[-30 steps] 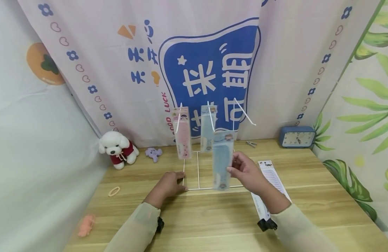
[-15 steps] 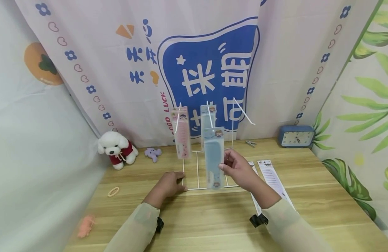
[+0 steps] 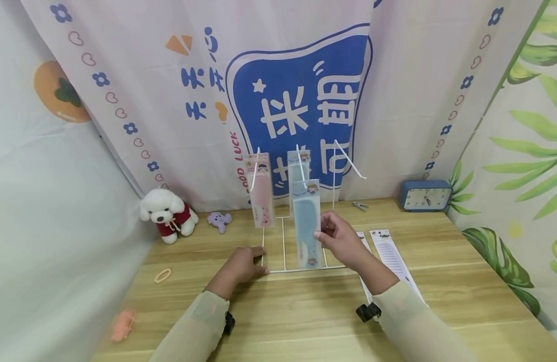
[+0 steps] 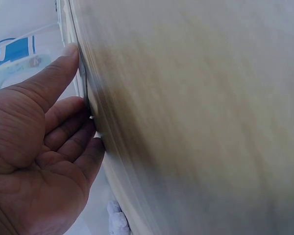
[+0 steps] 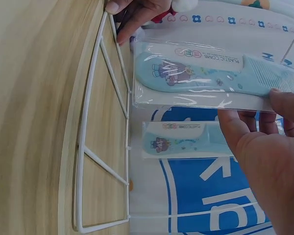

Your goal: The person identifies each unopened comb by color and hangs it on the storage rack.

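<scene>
Glossy clear plastic wraps the smooth blue plastic comb [image 3: 307,223] beside the thin white-coated wire rack [image 3: 285,246], which stands on a matt wood-grain table [image 3: 305,311]; printed cloth hangs behind.

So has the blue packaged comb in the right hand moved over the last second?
Yes. The blue packaged comb, pinched by the right hand, has shifted left and slightly up, toward the middle hook of the white wire rack.
</scene>
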